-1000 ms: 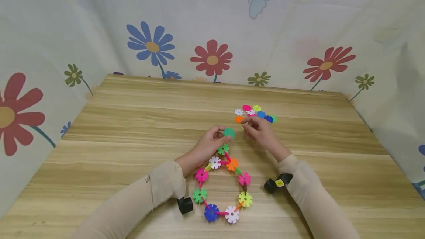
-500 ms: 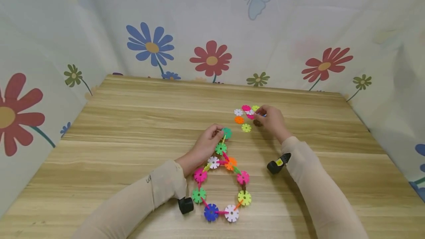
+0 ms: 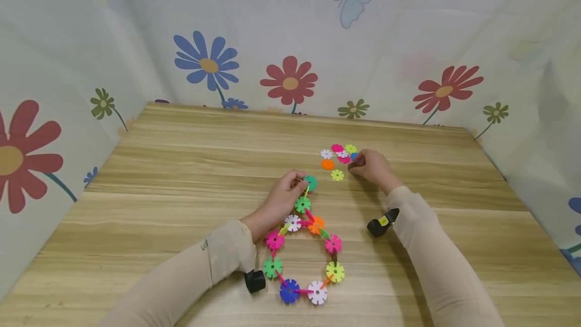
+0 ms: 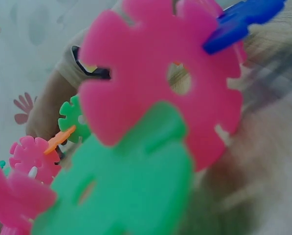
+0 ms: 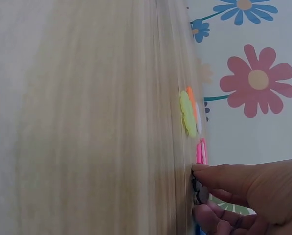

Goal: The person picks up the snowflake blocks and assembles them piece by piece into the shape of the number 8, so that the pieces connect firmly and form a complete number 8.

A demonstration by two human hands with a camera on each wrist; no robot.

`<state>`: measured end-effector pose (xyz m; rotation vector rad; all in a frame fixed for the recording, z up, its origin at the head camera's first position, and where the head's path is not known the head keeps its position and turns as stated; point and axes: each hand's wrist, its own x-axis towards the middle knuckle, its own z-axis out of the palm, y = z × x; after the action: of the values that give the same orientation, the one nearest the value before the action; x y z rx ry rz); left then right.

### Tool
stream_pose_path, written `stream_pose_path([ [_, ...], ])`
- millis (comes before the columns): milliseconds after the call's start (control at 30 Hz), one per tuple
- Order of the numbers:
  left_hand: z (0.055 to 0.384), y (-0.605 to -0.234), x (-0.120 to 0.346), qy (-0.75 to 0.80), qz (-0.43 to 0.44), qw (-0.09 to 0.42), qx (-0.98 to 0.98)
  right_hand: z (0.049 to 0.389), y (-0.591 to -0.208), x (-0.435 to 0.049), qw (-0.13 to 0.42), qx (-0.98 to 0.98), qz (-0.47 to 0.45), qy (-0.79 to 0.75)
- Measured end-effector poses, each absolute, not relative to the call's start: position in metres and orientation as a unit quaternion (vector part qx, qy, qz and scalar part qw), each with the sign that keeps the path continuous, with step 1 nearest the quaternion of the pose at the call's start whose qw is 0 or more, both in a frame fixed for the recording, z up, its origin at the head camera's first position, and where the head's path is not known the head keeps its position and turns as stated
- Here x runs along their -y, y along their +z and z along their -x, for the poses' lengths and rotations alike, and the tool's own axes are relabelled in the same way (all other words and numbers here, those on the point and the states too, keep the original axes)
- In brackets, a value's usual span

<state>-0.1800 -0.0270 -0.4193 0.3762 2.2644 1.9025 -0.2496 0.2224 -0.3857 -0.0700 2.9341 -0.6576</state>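
Note:
A ring of notched plastic snowflake discs (image 3: 289, 291) in many colours lies on the wooden table, with discs set on edge linking the flat-facing ones. From its top rises a short stack: a green disc (image 3: 302, 204), then a teal disc (image 3: 310, 182). My left hand (image 3: 283, 196) pinches that teal disc at its left edge. Farther back, my right hand (image 3: 373, 168) pinches a dark disc (image 5: 200, 192) between thumb and fingers, low at the tabletop; the fingers partly cover it. A pink disc (image 4: 136, 73) and a green disc (image 4: 131, 181) loom close in the left wrist view.
Several loose discs lie left of my right hand, including an orange disc (image 3: 328, 164), a yellow disc (image 3: 337, 175) and a white disc (image 3: 326, 154). A blue disc (image 3: 354, 156) is partly behind the fingers. A flower-print cloth (image 3: 290, 24) hangs behind the table.
My right hand has moved right, from beside the orange disc to the dark disc, which its fingers now pinch. My left hand stays at the teal disc, its thumb shifted left.

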Motion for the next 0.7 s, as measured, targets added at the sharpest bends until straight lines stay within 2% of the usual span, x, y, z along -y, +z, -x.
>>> stream_pose_path([
  [300,0.180,-0.420,0.027,0.637,-0.124,0.082,-0.757,0.243,-0.388,-0.226,0.040,-0.945,0.022,-0.325],
  [533,0.180,-0.419,0.026,0.644,-0.119,0.088,-0.750,0.227,-0.385,-0.216,0.034,-0.888,0.088,-0.450],
  [700,0.180,-0.419,0.025,0.644,-0.110,0.091,-0.751,0.216,-0.384,-0.205,0.030,-0.869,0.135,-0.475],
])
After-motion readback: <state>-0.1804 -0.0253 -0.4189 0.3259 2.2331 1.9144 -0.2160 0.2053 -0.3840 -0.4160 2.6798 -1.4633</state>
